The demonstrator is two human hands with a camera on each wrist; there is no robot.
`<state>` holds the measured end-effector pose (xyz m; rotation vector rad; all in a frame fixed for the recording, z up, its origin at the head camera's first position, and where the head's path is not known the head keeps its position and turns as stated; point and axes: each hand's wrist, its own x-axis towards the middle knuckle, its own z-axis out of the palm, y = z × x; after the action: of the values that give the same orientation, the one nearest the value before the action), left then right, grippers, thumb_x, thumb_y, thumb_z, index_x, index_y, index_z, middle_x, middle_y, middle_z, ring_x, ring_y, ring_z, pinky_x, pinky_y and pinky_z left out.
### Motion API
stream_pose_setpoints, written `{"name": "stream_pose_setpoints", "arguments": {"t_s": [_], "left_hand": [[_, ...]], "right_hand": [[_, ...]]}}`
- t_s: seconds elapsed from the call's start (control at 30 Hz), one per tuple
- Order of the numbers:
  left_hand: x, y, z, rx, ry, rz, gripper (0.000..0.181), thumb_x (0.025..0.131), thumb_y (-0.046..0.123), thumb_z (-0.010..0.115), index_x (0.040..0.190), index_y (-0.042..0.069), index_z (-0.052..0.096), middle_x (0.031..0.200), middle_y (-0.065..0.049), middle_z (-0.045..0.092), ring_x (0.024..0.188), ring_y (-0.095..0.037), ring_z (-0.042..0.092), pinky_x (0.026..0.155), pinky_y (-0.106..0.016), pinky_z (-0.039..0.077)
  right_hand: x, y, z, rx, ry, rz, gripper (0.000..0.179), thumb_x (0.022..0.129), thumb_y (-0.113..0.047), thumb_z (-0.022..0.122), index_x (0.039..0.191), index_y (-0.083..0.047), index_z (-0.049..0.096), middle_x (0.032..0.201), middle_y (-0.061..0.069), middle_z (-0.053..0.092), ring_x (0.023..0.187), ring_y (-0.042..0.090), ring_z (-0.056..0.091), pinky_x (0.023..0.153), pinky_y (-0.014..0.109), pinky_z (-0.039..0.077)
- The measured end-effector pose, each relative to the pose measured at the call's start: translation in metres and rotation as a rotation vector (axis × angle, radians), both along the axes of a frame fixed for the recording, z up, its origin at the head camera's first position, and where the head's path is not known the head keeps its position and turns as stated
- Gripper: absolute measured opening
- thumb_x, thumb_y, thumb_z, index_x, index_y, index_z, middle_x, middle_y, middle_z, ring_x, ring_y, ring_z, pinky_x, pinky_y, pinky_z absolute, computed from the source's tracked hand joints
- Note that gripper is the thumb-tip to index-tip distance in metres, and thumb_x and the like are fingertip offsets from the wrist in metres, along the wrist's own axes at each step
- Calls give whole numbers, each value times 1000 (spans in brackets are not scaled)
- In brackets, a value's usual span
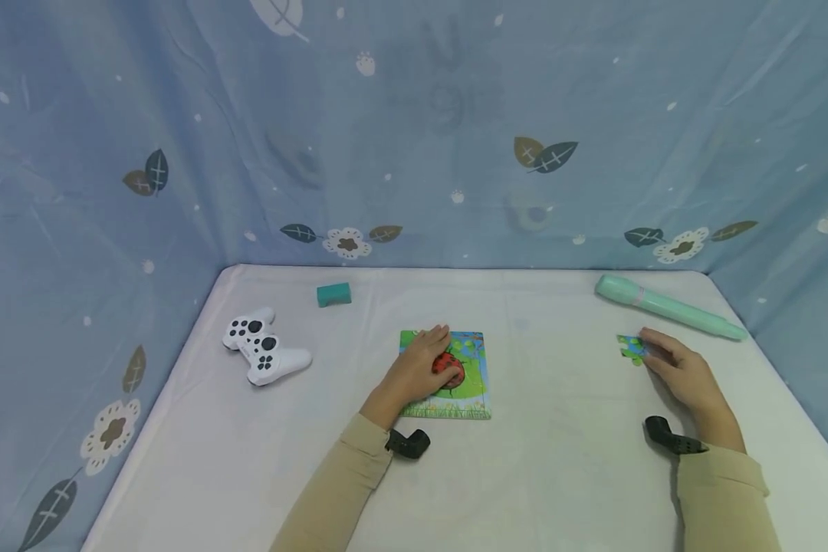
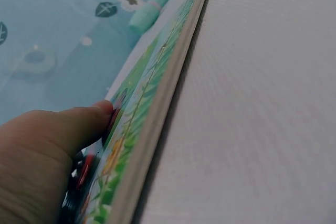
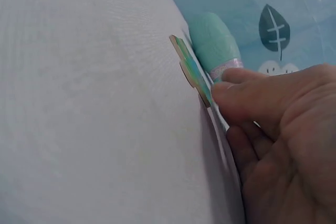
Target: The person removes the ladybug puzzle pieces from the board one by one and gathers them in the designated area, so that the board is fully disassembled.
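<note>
A square ladybug jigsaw puzzle (image 1: 474, 387) lies flat near the middle of the white table. My left hand (image 1: 414, 372) rests across its left part, fingers extended and thumb beside the red ladybug; the palm hides part of the picture. In the left wrist view the thick edge of the puzzle runs along under the thumb. Off to the right, my right hand (image 1: 686, 379) pinches a small blue-and-green jigsaw piece (image 3: 191, 69) by one end, between thumb and forefinger. The piece is low over the cloth, its notched side facing left.
A white game controller (image 1: 262, 346) lies at the left, with a small teal cylinder-like block (image 1: 334, 294) behind it. Beyond my right hand, a long mint-green club-shaped thing (image 1: 669, 307) lies at the back right. Blue patterned curtains (image 1: 414, 153) border the back and sides.
</note>
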<state>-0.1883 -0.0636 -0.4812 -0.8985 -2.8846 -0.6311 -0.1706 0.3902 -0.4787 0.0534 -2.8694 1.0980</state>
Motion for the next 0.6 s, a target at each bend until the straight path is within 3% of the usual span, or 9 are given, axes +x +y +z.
{"name": "stream_pose_setpoints", "arguments": {"t_s": [0.07, 0.17, 0.33, 0.6], "left_hand": [[1, 1, -1, 6, -7, 4, 66, 92, 42, 60, 141, 1, 44, 151, -11, 36, 141, -24, 31, 119, -38, 23], [1, 2, -1, 19, 20, 2, 66, 91, 42, 61, 140, 1, 45, 150, -12, 38, 140, -23, 33, 118, -39, 25], [3, 3, -2, 2, 67, -16, 66, 90, 42, 62, 139, 1, 46, 148, -13, 41, 138, -23, 37, 116, -41, 29], [0, -10, 2, 13, 60, 16, 70, 90, 46, 61, 142, 3, 43, 148, -12, 41, 138, -23, 37, 115, -41, 31]], "right_hand": [[2, 1, 0, -36, -2, -22, 54, 99, -33, 49, 145, -8, 37, 151, -5, 34, 113, -28, 23, 99, -4, 22], [3, 1, 3, -108, -24, -71, 57, 98, -38, 50, 146, -11, 38, 148, -16, 35, 103, -30, 27, 83, -11, 24], [6, -4, 9, -225, -11, -97, 55, 96, -35, 54, 145, -12, 41, 141, -22, 43, 104, -24, 36, 80, -7, 33], [-3, -55, 26, -280, 85, 74, 51, 96, -20, 56, 140, 1, 42, 138, -2, 51, 112, -17, 41, 91, -3, 35]]}}
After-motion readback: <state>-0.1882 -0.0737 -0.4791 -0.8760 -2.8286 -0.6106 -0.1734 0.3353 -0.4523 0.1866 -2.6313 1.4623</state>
